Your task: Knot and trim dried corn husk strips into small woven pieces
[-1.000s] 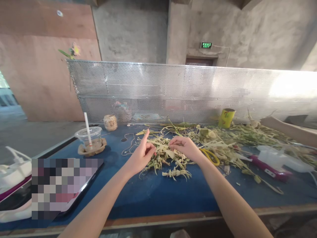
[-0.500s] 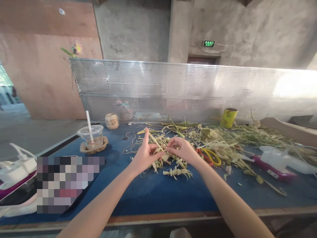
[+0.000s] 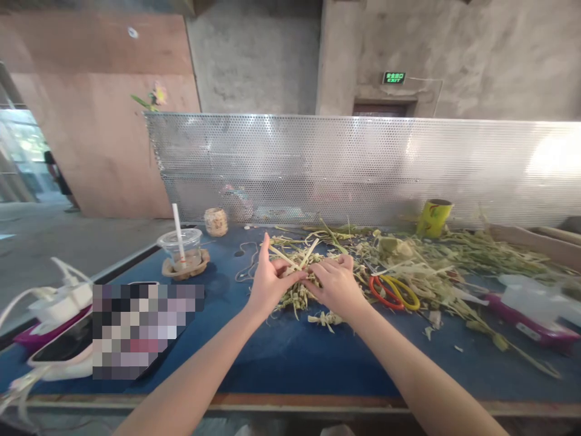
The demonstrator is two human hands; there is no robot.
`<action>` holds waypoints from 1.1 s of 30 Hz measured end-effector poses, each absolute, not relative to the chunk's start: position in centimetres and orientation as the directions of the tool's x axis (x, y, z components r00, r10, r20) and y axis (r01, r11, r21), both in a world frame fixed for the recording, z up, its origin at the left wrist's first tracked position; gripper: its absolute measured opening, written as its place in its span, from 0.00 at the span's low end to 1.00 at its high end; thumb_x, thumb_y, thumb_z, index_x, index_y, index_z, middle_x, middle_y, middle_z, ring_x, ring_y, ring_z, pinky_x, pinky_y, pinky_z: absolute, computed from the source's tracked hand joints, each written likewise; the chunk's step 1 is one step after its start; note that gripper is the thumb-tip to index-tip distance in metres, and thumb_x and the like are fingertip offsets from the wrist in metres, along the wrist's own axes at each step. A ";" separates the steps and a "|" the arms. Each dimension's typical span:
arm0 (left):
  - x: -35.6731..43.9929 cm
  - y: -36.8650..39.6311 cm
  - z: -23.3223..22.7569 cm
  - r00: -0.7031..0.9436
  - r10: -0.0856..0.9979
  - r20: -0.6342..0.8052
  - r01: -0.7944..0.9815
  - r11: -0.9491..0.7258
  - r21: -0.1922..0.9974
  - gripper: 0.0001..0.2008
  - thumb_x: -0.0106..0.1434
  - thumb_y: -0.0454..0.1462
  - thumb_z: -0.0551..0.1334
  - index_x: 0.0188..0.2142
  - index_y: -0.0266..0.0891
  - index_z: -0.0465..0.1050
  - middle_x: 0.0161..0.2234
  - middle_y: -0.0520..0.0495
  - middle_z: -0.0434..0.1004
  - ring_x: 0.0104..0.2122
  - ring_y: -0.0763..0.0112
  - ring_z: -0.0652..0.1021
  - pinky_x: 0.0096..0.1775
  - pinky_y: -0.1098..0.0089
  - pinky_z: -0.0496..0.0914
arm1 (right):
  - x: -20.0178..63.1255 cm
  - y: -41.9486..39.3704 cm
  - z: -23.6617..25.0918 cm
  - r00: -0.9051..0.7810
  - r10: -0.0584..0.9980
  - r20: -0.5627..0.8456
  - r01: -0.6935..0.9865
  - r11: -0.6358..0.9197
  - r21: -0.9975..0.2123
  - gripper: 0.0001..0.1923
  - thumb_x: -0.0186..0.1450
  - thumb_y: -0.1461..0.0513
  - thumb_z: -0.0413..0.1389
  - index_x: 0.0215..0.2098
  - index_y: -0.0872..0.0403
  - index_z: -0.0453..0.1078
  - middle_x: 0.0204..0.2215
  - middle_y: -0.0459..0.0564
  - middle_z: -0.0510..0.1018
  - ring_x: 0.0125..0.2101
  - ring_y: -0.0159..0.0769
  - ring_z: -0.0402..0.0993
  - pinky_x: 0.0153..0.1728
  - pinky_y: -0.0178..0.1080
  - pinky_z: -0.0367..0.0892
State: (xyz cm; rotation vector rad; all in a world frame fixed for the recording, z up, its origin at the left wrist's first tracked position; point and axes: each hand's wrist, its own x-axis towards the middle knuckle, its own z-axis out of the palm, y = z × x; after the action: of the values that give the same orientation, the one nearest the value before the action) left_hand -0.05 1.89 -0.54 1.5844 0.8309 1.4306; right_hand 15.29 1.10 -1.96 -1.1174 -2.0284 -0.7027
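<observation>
Here, left hand [image 3: 267, 284] and right hand [image 3: 333, 286] both pinched on pale leaf strips [image 3: 295, 259] at mid-desk [image 3: 281, 357], strips fanning up and away between thumbs, scissors [image 3: 394, 290] just right of right hand.

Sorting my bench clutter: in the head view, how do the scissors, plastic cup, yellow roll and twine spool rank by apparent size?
1. scissors
2. plastic cup
3. yellow roll, though it sits farther from the camera, so unsure
4. twine spool
</observation>
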 end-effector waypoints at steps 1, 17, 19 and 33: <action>0.0 1.9 -0.6 0.127 0.883 0.451 -0.059 -0.447 0.892 0.54 0.47 0.37 0.66 0.61 0.39 0.26 0.21 0.55 0.70 0.18 0.77 0.64 0.23 0.73 0.57 | 15.2 1.1 -2.0 -0.387 0.482 0.786 0.869 0.475 0.136 0.10 0.61 0.59 0.51 0.26 0.56 0.66 0.20 0.46 0.74 0.26 0.32 0.66 0.37 0.40 0.45; -0.8 3.2 -1.8 0.171 0.902 0.397 -0.018 -0.400 0.916 0.56 0.50 0.40 0.65 0.59 0.35 0.16 0.27 0.48 0.73 0.22 0.72 0.68 0.27 0.69 0.62 | 17.3 2.2 -2.5 -0.584 0.661 0.471 0.771 0.633 0.069 0.13 0.63 0.65 0.42 0.22 0.53 0.62 0.16 0.42 0.67 0.19 0.29 0.59 0.34 0.39 0.49; -0.9 3.2 -1.7 0.160 0.916 0.368 -0.051 -0.365 0.930 0.57 0.50 0.40 0.65 0.58 0.35 0.14 0.26 0.49 0.72 0.22 0.72 0.68 0.27 0.70 0.62 | 17.6 2.2 -2.3 -0.571 0.695 0.437 0.784 0.619 0.040 0.14 0.63 0.65 0.41 0.22 0.53 0.61 0.17 0.43 0.68 0.20 0.29 0.61 0.35 0.40 0.50; -0.1 2.4 -2.0 0.331 0.879 0.343 0.009 -0.366 0.931 0.55 0.53 0.38 0.63 0.58 0.39 0.12 0.26 0.52 0.69 0.23 0.74 0.67 0.28 0.69 0.61 | 16.3 2.7 -3.4 -0.027 0.904 0.427 0.269 0.418 -0.868 0.12 0.55 0.53 0.54 0.23 0.53 0.70 0.30 0.51 0.77 0.34 0.42 0.72 0.36 0.41 0.66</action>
State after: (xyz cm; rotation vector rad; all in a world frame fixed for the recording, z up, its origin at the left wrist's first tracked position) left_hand -0.09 2.40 -1.97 1.6652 0.8105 1.1733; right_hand 16.30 2.75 -3.38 -1.0727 -1.5540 0.7100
